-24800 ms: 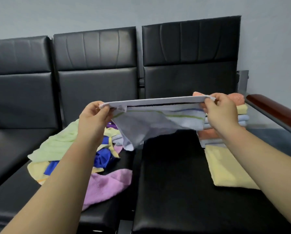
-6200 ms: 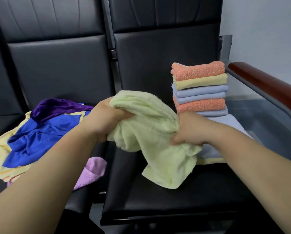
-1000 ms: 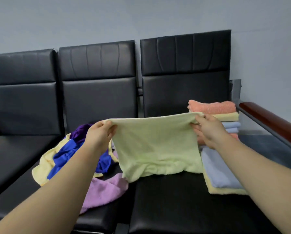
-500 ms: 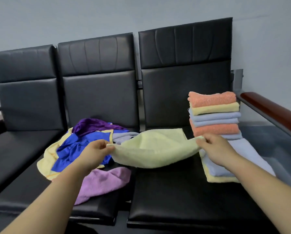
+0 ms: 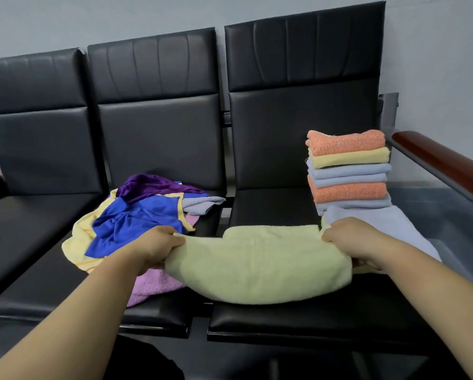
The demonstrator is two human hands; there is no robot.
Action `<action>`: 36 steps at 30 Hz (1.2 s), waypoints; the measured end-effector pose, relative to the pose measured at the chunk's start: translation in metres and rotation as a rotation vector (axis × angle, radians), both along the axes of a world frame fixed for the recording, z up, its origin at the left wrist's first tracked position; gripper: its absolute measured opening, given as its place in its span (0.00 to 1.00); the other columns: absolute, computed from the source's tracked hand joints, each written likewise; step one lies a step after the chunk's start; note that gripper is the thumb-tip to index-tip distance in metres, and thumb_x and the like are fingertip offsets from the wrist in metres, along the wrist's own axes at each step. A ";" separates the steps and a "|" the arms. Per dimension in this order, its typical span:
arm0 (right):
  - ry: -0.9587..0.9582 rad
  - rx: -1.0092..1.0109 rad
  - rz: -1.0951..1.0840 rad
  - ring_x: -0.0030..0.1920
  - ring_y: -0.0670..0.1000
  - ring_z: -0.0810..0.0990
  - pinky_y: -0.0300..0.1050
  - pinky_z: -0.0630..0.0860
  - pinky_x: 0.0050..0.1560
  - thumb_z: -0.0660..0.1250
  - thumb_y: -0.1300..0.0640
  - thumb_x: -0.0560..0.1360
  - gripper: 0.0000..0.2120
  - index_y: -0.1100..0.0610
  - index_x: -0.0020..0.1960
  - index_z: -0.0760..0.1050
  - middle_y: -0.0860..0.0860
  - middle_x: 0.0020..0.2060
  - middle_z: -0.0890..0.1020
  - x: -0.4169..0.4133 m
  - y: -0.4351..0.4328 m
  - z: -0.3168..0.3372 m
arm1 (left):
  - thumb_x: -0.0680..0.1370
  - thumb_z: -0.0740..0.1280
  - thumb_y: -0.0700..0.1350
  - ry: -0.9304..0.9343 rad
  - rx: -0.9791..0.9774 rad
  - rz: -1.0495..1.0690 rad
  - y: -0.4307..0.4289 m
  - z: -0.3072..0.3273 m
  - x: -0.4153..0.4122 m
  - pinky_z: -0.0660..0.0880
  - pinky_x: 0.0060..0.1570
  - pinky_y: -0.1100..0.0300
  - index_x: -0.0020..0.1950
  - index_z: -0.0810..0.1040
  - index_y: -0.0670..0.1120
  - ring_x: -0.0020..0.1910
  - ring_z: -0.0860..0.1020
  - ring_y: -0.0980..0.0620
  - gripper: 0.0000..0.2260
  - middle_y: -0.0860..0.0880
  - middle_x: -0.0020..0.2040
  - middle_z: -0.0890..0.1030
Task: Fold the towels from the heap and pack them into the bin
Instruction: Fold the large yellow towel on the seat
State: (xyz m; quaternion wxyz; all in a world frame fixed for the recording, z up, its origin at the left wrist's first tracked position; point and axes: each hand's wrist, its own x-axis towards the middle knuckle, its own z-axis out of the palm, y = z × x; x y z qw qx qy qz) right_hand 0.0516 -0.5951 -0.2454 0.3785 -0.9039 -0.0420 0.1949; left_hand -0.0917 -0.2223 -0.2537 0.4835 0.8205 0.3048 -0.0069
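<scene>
A pale green towel (image 5: 257, 266) lies folded over on the right-hand black seat (image 5: 271, 207). My left hand (image 5: 158, 246) grips its left end and my right hand (image 5: 350, 241) grips its right end. The heap (image 5: 136, 215) of loose blue, purple, yellow, grey and lilac towels sits on the middle seat to the left. A stack of folded orange, yellow and blue towels (image 5: 349, 171) stands at the back right of the right seat, with a flat light-blue towel (image 5: 394, 229) in front of it. No bin is in view.
Three joined black seats with tall backs (image 5: 158, 105) line a grey wall. A brown wooden armrest (image 5: 446, 165) bounds the right side. The left seat (image 5: 18, 229) holds nothing. The dark floor lies below the seat fronts.
The green towel was stretched in the air between both hands; both hands have brought it down toward me onto the right seat, doubled over, still holding its ends.
</scene>
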 end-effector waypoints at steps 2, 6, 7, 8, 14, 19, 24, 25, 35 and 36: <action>-0.058 -0.079 0.007 0.40 0.56 0.76 0.46 0.74 0.40 0.62 0.57 0.79 0.07 0.60 0.46 0.75 0.57 0.42 0.78 0.001 0.002 -0.003 | 0.82 0.65 0.45 -0.031 0.024 0.032 0.000 -0.002 0.005 0.78 0.42 0.53 0.48 0.77 0.43 0.43 0.74 0.46 0.06 0.43 0.47 0.76; -0.245 -0.207 0.036 0.33 0.54 0.75 0.43 0.72 0.31 0.61 0.56 0.79 0.10 0.55 0.40 0.67 0.54 0.37 0.76 0.009 0.010 -0.010 | 0.81 0.65 0.44 -0.074 0.116 0.074 0.000 -0.013 0.021 0.80 0.45 0.50 0.51 0.78 0.43 0.43 0.75 0.46 0.06 0.44 0.46 0.77; -0.270 -0.222 0.031 0.30 0.54 0.75 0.41 0.71 0.28 0.61 0.56 0.79 0.10 0.53 0.39 0.66 0.53 0.37 0.76 0.011 0.013 -0.011 | 0.81 0.64 0.44 -0.083 0.153 0.085 -0.001 -0.015 0.026 0.80 0.45 0.50 0.51 0.78 0.42 0.42 0.75 0.46 0.06 0.44 0.45 0.76; -0.302 -0.247 0.027 0.27 0.54 0.76 0.41 0.70 0.26 0.61 0.56 0.79 0.10 0.52 0.39 0.66 0.53 0.37 0.77 0.014 0.014 -0.011 | 0.81 0.64 0.45 -0.090 0.191 0.094 -0.001 -0.017 0.031 0.79 0.44 0.50 0.50 0.78 0.42 0.42 0.75 0.46 0.07 0.45 0.44 0.76; -0.438 -0.311 0.001 0.35 0.52 0.72 0.46 0.61 0.31 0.61 0.56 0.79 0.15 0.54 0.35 0.66 0.51 0.34 0.74 0.042 0.026 -0.019 | 0.81 0.60 0.46 -0.112 0.282 0.150 0.003 -0.030 0.066 0.72 0.28 0.56 0.51 0.74 0.41 0.34 0.71 0.45 0.09 0.45 0.39 0.72; -0.467 -0.331 -0.019 0.36 0.52 0.73 0.45 0.61 0.31 0.61 0.55 0.79 0.15 0.54 0.34 0.67 0.51 0.34 0.76 0.064 0.031 -0.031 | 0.81 0.60 0.45 -0.131 0.382 0.163 0.005 -0.040 0.090 0.70 0.38 0.55 0.51 0.75 0.42 0.40 0.73 0.49 0.08 0.46 0.42 0.78; -0.514 -0.393 -0.028 0.37 0.52 0.73 0.45 0.62 0.33 0.61 0.52 0.79 0.16 0.52 0.33 0.68 0.49 0.35 0.75 0.079 0.034 -0.045 | 0.82 0.60 0.45 -0.144 0.384 0.172 0.010 -0.054 0.111 0.70 0.36 0.58 0.55 0.77 0.45 0.40 0.74 0.52 0.08 0.49 0.45 0.80; -0.524 -0.418 -0.025 0.39 0.52 0.73 0.45 0.64 0.35 0.61 0.51 0.80 0.16 0.52 0.34 0.69 0.48 0.36 0.75 0.081 0.033 -0.047 | 0.81 0.60 0.45 -0.138 0.385 0.171 0.011 -0.057 0.113 0.70 0.36 0.58 0.56 0.77 0.45 0.40 0.74 0.52 0.09 0.49 0.45 0.80; -0.528 -0.445 0.004 0.64 0.58 0.75 0.53 0.73 0.59 0.66 0.39 0.79 0.21 0.51 0.65 0.76 0.51 0.63 0.78 0.073 0.034 -0.048 | 0.77 0.70 0.47 -0.047 0.424 0.109 0.005 -0.067 0.118 0.69 0.44 0.57 0.64 0.75 0.46 0.49 0.77 0.48 0.16 0.46 0.59 0.78; -0.533 -0.436 0.013 0.65 0.58 0.74 0.53 0.73 0.60 0.66 0.39 0.79 0.22 0.51 0.66 0.75 0.51 0.64 0.77 0.071 0.035 -0.047 | 0.77 0.70 0.46 -0.040 0.441 0.092 0.002 -0.066 0.116 0.70 0.44 0.57 0.64 0.75 0.46 0.50 0.77 0.47 0.17 0.45 0.60 0.77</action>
